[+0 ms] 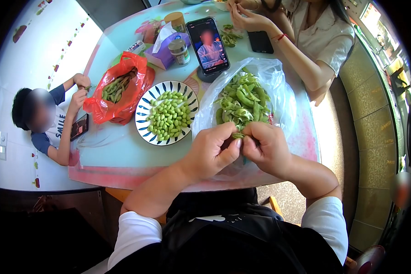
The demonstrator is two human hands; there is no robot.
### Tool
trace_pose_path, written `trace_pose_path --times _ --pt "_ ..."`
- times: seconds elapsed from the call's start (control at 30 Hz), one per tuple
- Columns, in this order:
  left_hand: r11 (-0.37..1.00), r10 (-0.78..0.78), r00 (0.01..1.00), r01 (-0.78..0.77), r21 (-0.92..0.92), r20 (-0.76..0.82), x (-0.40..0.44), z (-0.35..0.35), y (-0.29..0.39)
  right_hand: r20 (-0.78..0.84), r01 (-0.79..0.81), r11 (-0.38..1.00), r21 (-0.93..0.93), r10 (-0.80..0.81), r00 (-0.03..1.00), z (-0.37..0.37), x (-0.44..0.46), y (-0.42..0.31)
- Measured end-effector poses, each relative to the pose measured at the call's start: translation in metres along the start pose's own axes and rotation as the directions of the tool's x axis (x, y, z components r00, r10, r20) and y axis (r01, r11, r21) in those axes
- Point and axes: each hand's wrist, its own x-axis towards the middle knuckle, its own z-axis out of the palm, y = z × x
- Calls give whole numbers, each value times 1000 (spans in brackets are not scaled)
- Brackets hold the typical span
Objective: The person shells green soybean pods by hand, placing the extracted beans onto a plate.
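Observation:
Between the fingertips of my left hand (214, 148) and my right hand (268, 150) is a green edamame pod (238, 135), pinched from both sides. Both hands are closed, held over the near edge of a clear plastic bag (285, 102). Green pods and opened shells (244, 93) fill that bag. To the left of my hands, a white plate with dark dashes around its rim (142, 97) bears a heap of shelled green beans (170, 116). Further left, a red plastic bag (144, 75) stands open with whole pods (120, 86) inside.
A phone (208, 45) stands upright on a holder behind the plate, near a purple tissue box (162, 57) and a jar (179, 52). Another phone (260, 42) lies at the back right. One person (43, 116) sits at left, another (301, 41) at back right.

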Motion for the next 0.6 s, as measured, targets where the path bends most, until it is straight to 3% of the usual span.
trace_pose_path --times 0.07,0.17,0.37,0.47,0.5,0.6 --pt "996 55 998 -54 70 -11 1 -1 -3 8 -22 1000 7 22 1000 -1 1 -2" --pt "995 71 997 -71 64 1 1 -2 -3 111 -232 953 194 213 971 -3 2 -2" --pt "997 2 1000 -1 -71 6 3 1 -2 124 -248 935 254 223 967 -3 2 2" --pt "998 -30 985 22 -51 -172 2 2 0 105 -193 964 182 177 979 -5 2 -2" --pt "997 41 968 -57 -56 -248 5 3 -4 84 -158 975 155 146 986 -5 2 -1" --pt "883 386 899 -295 365 -207 5 -2 -4 17 -41 998 57 40 999 -1 2 2"
